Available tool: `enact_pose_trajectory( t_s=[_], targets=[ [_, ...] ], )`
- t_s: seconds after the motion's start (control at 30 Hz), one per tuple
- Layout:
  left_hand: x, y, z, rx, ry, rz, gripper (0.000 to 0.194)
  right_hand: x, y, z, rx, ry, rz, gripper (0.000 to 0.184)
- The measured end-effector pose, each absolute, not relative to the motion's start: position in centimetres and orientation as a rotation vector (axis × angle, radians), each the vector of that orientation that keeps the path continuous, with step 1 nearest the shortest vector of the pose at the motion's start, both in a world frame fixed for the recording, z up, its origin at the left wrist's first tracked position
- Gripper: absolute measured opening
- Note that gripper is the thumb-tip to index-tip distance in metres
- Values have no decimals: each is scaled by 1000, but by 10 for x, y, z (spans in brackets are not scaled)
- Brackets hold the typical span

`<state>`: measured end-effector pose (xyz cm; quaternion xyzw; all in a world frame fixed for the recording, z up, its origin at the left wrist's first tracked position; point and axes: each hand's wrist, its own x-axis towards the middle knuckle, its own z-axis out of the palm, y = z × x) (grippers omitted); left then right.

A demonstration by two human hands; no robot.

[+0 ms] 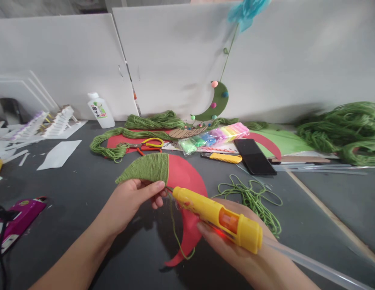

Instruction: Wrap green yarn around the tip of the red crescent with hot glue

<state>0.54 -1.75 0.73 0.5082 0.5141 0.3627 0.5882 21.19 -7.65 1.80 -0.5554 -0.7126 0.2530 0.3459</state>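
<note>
Left hand [137,197]: grip closed on the yarn-wrapped part of the red paper crescent [187,177], above the tabletop [139,253]. Right hand [236,233]: grip around the yellow plastic glue gun [217,217], which hides most fingers; glue stick cut off, near right. Bare tabletop lies near left.

Head-worn view, forward and down

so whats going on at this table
A person's left hand holds a red crescent-shaped cutout, wrapped in green yarn at one end and bare red over the rest. The right hand holds a yellow glue gun with a translucent glue stick sticking out its back, its tip near the left thumb and the wrapping's edge.
</note>
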Motion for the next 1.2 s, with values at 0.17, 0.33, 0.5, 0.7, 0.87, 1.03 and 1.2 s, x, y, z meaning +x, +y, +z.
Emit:
enact_pose_trajectory(
  t_s=[0.17,0.33,0.5,0.7,0.87,1.03,1.2],
  targets=[
    [5,-18,9,1176,1189,831,24,211,-79,12,-1485,-1803,511,10],
    [5,-18,8,1194,1181,836,25,208,-76,21,-1490,-1878,508,10],
    [6,-17,7,1184,1188,849,24,210,-73,29,-1500,-2046,569,19],
    [7,-16,8,1189,1180,850,23,207,-77,28,-1558,-1885,533,15],
    [6,-16,8,1183,1159,854,22,206,-76,32,-1552,-1925,572,16],
    [6,-17,9,1196,1173,859,24,206,-78,29,-1564,-1929,550,19],
    [7,-17,9,1185,1150,862,21,207,-76,27,-1475,-1918,514,14]
  ],
)
